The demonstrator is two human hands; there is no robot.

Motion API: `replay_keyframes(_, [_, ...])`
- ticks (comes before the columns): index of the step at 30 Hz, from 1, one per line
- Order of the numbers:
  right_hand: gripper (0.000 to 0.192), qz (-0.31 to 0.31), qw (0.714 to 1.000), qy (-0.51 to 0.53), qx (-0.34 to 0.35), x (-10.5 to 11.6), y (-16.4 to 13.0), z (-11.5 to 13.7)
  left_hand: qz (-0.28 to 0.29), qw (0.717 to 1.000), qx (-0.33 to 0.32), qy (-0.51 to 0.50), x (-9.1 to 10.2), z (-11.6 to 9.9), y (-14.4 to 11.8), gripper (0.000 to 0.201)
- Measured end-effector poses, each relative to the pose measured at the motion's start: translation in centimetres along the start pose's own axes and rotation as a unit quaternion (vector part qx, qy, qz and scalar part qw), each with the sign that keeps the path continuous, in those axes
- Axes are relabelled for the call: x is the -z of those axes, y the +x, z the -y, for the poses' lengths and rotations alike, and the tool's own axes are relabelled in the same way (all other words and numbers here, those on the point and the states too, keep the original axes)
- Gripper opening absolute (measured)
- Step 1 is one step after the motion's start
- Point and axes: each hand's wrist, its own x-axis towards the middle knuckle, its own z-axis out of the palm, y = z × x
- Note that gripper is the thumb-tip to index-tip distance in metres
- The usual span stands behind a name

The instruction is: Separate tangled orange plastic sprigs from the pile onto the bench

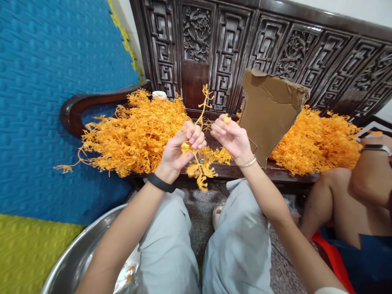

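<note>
My left hand (179, 149), with a black band on its wrist, is closed around an orange plastic branch (200, 169). The branch's bare forked tip sticks up above the fingers, and curled sprigs hang below them. To its right, my right hand (234, 139) is raised with fingers pinched on a small orange piece (227, 119), whose exact kind is too small to tell. The two hands are slightly apart. Behind my left hand lies a large heap of similar orange branches (134, 134); some loose bits (222, 156) lie between the hands on the bench.
A dark carved wooden bench (196, 81) stands in front. A cardboard sheet (266, 114) leans upright beside a second orange heap (315, 143). At lower left is a metal basin (56, 271), near blue foam matting (61, 81). Another person's arm (372, 175) is at right.
</note>
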Motion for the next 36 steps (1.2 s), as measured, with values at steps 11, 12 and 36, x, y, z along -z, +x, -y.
replay_keyframes(11, [0.034,-0.092,0.99,-0.105,0.012,4.2,1.2,-1.5,-0.01,0.998,0.054,-0.023,0.1,0.9,0.8,0.026])
replay_keyframes(12, [0.032,-0.101,0.99,-0.101,0.002,4.5,1.2,-1.7,-0.014,0.998,0.059,-0.025,0.2,0.9,0.8,0.023])
replay_keyframes(36, [0.01,-0.111,0.835,-0.425,-0.331,13.8,0.4,-11.3,-0.063,0.994,0.076,-0.048,0.7,0.7,1.0,0.007])
